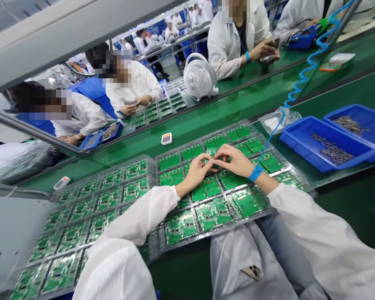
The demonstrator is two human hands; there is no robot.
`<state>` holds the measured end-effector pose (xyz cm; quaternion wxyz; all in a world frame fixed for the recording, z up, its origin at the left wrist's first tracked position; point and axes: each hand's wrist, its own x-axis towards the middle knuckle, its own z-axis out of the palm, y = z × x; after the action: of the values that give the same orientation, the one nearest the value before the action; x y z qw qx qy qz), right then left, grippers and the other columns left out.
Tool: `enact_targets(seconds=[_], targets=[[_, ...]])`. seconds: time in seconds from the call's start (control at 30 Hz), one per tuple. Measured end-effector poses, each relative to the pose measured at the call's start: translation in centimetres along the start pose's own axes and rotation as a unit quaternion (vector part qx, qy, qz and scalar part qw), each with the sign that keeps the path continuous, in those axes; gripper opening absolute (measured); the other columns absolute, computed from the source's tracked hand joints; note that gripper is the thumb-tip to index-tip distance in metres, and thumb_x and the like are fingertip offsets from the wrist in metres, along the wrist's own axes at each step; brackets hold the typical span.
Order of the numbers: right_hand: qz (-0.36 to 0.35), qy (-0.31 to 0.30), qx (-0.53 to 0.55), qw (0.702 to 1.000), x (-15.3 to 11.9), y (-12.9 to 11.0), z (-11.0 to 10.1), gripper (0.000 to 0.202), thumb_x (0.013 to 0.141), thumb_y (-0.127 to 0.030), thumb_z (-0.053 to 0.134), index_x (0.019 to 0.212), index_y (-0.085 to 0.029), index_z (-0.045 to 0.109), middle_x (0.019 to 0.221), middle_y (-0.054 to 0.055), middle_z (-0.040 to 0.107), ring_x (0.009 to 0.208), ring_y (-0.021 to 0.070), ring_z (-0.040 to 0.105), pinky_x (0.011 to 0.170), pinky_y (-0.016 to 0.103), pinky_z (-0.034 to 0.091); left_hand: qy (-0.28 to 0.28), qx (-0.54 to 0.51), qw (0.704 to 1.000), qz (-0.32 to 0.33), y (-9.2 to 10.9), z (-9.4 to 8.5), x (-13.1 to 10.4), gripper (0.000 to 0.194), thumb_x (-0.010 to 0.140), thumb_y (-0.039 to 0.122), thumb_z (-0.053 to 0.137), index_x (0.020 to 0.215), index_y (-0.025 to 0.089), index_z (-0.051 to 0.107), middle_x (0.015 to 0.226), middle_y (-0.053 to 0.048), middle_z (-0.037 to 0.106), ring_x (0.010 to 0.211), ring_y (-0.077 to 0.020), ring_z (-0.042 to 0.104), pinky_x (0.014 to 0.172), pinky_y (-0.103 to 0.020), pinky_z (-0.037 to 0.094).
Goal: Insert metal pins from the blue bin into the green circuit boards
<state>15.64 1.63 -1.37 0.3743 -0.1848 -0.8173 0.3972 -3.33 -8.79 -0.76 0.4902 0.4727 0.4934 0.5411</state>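
Note:
My left hand (pixel 200 170) and my right hand (pixel 233 160) meet fingertip to fingertip above a clear plastic tray (pixel 196 239) of green circuit boards (pixel 213 213). Both hands are closed in a pinch. Whatever lies between the fingers is too small and too covered to name. A blue wrist strap (pixel 255 173) circles my right wrist, and a coiled blue cord (pixel 295 89) runs up from it. Beneath the hands, part of the boards is hidden.
More trays of circuit boards (pixel 108 196) lie at left. Blue bins (pixel 328 143) of small metal parts stand at right, near a plastic bag (pixel 281 121). A white timer (pixel 166 138) and a white fan (pixel 200 77) are farther back. Co-workers (pixel 131 83) sit across the bench.

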Motion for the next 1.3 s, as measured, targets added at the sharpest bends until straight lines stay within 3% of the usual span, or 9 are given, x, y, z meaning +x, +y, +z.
enact_targets(seconds=[0.27,0.43,0.67,1.0,1.13,1.3], targets=[[0.003,0.01,0.035,0.999,0.0,0.4,0.1,0.044,0.098,-0.065,0.08,0.099,-0.022,0.083,0.103,0.007,0.066,0.079,0.0182,0.066,0.073,0.037,0.061,0.016,-0.003,1.0,-0.021,-0.2,-0.2,0.0,0.06,0.077,0.067,0.096,0.1,0.016,0.073,0.101,-0.002,0.076,0.082,-0.0142,0.077,0.086,-0.033,0.073],[0.017,0.044,0.029,0.998,-0.1,0.6,0.2,0.048,0.093,-0.069,0.084,0.095,-0.021,0.083,0.119,0.011,0.065,0.08,0.0183,0.066,0.073,0.041,0.066,0.029,0.005,0.999,-0.024,0.0,-0.1,-0.1,0.057,0.077,0.064,0.097,0.1,0.016,0.075,0.102,-0.002,0.076,0.084,-0.0152,0.077,0.088,-0.036,0.073],[0.023,0.023,0.028,0.999,0.0,1.1,0.2,0.047,0.093,-0.067,0.085,0.095,-0.02,0.082,0.115,0.01,0.063,0.081,0.0176,0.064,0.069,0.036,0.062,0.034,0.014,0.999,-0.029,0.4,0.1,-0.1,0.061,0.072,0.067,0.098,0.096,0.016,0.075,0.1,-0.003,0.075,0.082,-0.016,0.075,0.083,-0.037,0.074],[0.018,0.006,0.034,0.999,-0.1,1.4,0.6,0.04,0.093,-0.058,0.089,0.094,-0.019,0.082,0.116,0.007,0.062,0.095,0.0184,0.065,0.075,0.031,0.059,0.036,0.041,0.997,-0.051,1.1,0.3,-0.2,0.066,0.071,0.074,0.096,0.097,0.017,0.076,0.096,-0.002,0.077,0.081,-0.019,0.076,0.082,-0.04,0.074],[0.036,0.004,0.03,0.999,-0.1,0.9,0.5,0.043,0.093,-0.062,0.089,0.093,-0.019,0.082,0.117,0.008,0.063,0.101,0.0194,0.066,0.082,0.032,0.06,0.043,0.052,0.996,-0.051,1.0,0.1,-0.1,0.069,0.07,0.078,0.094,0.098,0.018,0.076,0.1,-0.003,0.079,0.083,-0.0214,0.078,0.081,-0.041,0.074],[0.06,-0.01,0.05,0.997,0.1,1.3,0.5,0.053,0.084,-0.072,0.092,0.092,-0.02,0.082,0.119,0.007,0.064,0.098,0.0186,0.065,0.076,0.03,0.059,0.051,0.061,0.995,-0.062,1.1,0.1,0.0,0.072,0.065,0.08,0.096,0.096,0.019,0.075,0.102,-0.004,0.081,0.079,-0.0238,0.079,0.08,-0.043,0.074]])
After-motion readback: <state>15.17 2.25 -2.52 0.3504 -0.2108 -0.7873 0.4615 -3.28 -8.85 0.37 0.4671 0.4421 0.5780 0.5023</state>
